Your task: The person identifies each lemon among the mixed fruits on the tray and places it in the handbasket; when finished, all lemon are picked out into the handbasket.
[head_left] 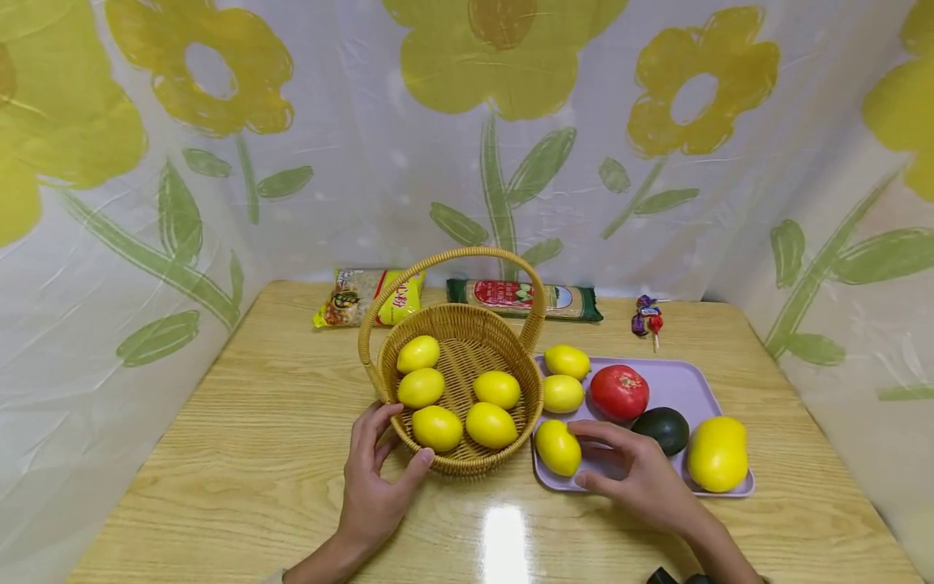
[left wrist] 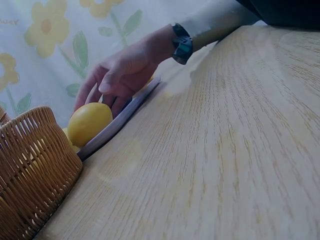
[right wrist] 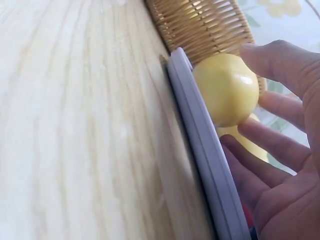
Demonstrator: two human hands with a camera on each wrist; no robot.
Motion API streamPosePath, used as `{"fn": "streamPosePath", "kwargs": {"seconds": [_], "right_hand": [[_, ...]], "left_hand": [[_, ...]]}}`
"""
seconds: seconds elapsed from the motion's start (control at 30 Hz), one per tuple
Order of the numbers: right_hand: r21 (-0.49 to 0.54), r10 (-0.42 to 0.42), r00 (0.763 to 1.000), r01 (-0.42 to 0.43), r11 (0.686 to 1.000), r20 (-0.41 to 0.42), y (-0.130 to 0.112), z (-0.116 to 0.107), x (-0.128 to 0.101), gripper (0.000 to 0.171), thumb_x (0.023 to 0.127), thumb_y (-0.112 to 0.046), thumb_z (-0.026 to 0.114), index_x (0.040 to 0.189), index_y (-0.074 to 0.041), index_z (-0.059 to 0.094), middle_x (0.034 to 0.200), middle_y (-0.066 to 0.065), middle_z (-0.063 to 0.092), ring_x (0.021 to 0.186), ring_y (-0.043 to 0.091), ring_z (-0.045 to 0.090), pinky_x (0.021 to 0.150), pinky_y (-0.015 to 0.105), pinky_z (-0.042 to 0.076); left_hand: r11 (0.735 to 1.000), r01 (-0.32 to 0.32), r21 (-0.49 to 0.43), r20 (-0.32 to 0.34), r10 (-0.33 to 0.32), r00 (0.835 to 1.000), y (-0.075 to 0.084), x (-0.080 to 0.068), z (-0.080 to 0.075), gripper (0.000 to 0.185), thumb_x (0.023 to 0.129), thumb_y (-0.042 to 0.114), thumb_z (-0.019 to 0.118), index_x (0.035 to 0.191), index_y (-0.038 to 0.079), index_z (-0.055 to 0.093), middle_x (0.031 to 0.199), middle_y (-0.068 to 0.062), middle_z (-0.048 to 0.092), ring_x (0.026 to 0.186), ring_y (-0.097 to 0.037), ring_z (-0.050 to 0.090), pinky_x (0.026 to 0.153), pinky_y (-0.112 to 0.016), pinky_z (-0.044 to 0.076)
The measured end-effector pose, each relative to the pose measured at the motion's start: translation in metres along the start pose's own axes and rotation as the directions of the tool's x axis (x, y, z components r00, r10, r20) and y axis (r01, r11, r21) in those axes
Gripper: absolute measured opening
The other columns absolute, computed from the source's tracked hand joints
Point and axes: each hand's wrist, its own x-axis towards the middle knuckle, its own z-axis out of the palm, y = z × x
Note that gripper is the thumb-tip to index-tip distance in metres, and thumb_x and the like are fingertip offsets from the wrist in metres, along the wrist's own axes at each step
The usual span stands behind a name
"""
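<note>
Lemon [head_left: 558,447] lies at the tray's [head_left: 686,381] 7 o'clock corner, at 3 o'clock of the basket [head_left: 467,466]. Right hand [head_left: 642,478] reaches it with relaxed fingers, touching but not gripping. Left hand [head_left: 375,478] cups the basket's near rim, thumb and fingers curled against it.

We see a wooden table [head_left: 255,454] with light grain, and a bright lamp shines a white spot on its near edge. Behind it and on both sides hangs a thin white curtain [head_left: 379,186] with big yellow flowers and green leaves. The curtain is a bit crinkled and closes in our table.
</note>
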Motion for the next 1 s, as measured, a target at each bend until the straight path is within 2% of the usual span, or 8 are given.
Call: {"fn": "streamPosePath", "kwargs": {"seconds": [0.33,0.53,0.73,1.0], "right_hand": [[0.043,-0.035,0.999,0.036,0.998,-0.014,0.004,0.008,0.001,0.062,0.092,-0.022,0.091,0.149,-0.023,0.066,0.151,0.003,0.067,0.130,0.011,0.070,0.110,0.031,0.060],[-0.005,-0.061,0.998,0.061,0.998,-0.035,0.005,0.013,0.002,0.063,0.093,-0.022,0.091,0.151,-0.026,0.065,0.154,0.001,0.065,0.134,0.009,0.067,0.110,0.027,0.060],[-0.010,-0.105,0.994,0.104,0.994,-0.032,0.002,0.018,0.003,0.066,0.093,-0.023,0.091,0.153,-0.025,0.064,0.158,0.007,0.062,0.141,0.006,0.060,0.111,0.026,0.059],[-0.010,-0.078,0.994,0.078,0.997,-0.071,0.000,0.022,0.003,0.059,0.091,-0.024,0.092,0.145,-0.024,0.067,0.149,0.002,0.068,0.130,0.009,0.068,0.106,0.026,0.062]], "left_hand": [[1.000,0.005,0.003,0.006,-0.005,1.000,0.000,0.000,0.000,0.063,0.094,0.000,0.081,0.151,-0.001,0.053,0.164,-0.021,0.038,0.153,-0.022,0.043,0.121,-0.021,0.049],[1.000,0.000,0.007,0.010,0.000,1.000,0.001,0.001,0.000,0.063,0.095,0.000,0.081,0.152,-0.001,0.053,0.165,-0.021,0.037,0.153,-0.019,0.043,0.121,-0.021,0.050],[1.000,0.004,0.006,0.007,-0.004,1.000,0.001,0.001,0.000,0.064,0.094,0.000,0.081,0.152,-0.001,0.053,0.165,-0.021,0.037,0.153,-0.016,0.044,0.120,-0.018,0.049],[1.000,0.013,0.007,0.006,-0.013,1.000,0.000,0.000,0.000,0.063,0.094,0.000,0.081,0.152,-0.001,0.054,0.165,-0.023,0.037,0.152,-0.016,0.044,0.119,-0.018,0.049]]}}
